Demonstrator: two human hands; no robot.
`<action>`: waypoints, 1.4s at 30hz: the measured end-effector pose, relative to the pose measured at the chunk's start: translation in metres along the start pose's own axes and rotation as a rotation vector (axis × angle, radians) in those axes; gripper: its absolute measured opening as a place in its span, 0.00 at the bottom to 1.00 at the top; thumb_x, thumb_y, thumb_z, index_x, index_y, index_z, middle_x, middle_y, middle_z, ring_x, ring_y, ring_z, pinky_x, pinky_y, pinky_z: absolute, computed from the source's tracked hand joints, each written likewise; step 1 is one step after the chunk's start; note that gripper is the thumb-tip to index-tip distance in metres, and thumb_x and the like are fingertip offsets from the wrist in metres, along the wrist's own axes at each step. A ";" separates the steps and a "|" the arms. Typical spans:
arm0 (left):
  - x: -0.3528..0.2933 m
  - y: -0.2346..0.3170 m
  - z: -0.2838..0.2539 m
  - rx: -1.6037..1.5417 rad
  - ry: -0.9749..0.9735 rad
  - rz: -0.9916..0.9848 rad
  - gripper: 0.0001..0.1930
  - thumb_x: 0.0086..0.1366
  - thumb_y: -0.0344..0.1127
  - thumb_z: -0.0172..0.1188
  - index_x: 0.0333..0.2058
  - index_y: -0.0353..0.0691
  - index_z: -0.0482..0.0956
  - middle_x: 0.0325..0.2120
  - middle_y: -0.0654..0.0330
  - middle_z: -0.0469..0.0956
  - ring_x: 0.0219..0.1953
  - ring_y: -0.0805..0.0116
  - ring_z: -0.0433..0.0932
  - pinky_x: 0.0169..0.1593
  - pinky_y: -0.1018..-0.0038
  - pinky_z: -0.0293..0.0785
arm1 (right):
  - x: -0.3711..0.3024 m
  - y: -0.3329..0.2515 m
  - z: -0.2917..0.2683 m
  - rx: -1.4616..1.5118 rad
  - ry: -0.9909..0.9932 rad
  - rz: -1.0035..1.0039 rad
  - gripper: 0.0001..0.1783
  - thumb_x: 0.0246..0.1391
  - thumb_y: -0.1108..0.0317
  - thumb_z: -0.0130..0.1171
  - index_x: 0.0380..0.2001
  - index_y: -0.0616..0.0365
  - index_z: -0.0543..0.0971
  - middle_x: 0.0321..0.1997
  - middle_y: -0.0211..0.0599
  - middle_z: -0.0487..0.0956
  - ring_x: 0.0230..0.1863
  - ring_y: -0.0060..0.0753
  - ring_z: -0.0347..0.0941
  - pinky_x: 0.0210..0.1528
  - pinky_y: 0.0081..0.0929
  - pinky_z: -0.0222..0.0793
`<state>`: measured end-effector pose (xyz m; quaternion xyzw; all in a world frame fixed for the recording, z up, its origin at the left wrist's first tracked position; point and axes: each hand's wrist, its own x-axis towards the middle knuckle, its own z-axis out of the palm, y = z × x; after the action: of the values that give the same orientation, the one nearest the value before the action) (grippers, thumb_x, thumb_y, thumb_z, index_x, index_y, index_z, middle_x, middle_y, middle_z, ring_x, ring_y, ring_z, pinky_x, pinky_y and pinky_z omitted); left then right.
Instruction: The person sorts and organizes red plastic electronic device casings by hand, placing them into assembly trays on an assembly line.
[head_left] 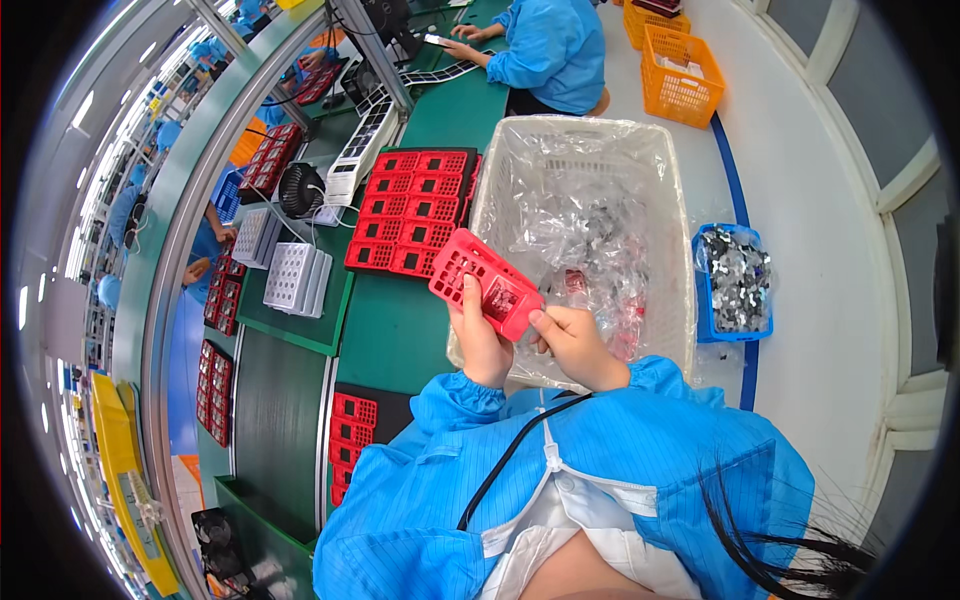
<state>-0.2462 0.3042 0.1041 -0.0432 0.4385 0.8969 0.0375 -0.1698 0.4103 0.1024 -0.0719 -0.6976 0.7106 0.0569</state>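
Note:
A red plastic casing (478, 272), with a grid of square key holes at one end and a rectangular window at the other, is held up in front of me. My left hand (482, 340) grips it from below, the thumb lying across its face. At its lower right corner, my right hand (577, 343) pinches the edge between thumb and fingers; whether a bit of film is caught there too, I cannot tell. Under and beyond the casing stands a large white basket (684, 250) lined with clear plastic, holding crumpled film and bags. A tray of red casings (412, 212) lies on the green table to its left.
More red casings (352, 430) lie nearer on the table. A blue bin (765, 330) of small shiny pieces stands right of the basket, and an orange crate (680, 100) farther back. White slotted blocks (297, 278) and a small black fan (300, 190) are at left. A co-worker (555, 55) sits ahead.

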 end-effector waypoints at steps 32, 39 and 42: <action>-0.038 0.015 -0.070 -0.260 -0.035 -0.503 0.23 0.68 0.46 0.48 0.55 0.39 0.64 0.47 0.53 0.74 0.46 0.59 0.76 0.48 0.63 0.75 | 0.015 0.076 0.003 0.389 -0.319 0.297 0.33 0.64 0.42 0.32 0.58 0.57 0.63 0.57 0.43 0.70 0.59 0.36 0.64 0.57 0.35 0.61; -0.098 0.010 -0.152 0.432 0.152 0.042 0.27 0.71 0.47 0.40 0.63 0.37 0.52 0.58 0.55 0.61 0.61 0.66 0.58 0.63 0.73 0.52 | -0.020 0.039 0.090 0.721 -0.674 0.666 0.29 0.61 0.60 0.50 0.62 0.57 0.58 0.59 0.39 0.67 0.59 0.32 0.65 0.59 0.32 0.62; -0.134 0.043 -0.193 0.339 0.240 0.017 0.26 0.71 0.43 0.43 0.61 0.33 0.55 0.58 0.53 0.62 0.60 0.63 0.61 0.63 0.72 0.55 | -0.034 0.043 0.143 0.553 -0.806 0.579 0.36 0.54 0.67 0.59 0.62 0.56 0.56 0.58 0.38 0.67 0.58 0.32 0.65 0.59 0.32 0.62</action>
<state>-0.1089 0.1217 0.0349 -0.1390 0.5849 0.7989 -0.0160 -0.1613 0.2626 0.0630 0.0344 -0.4039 0.8248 -0.3942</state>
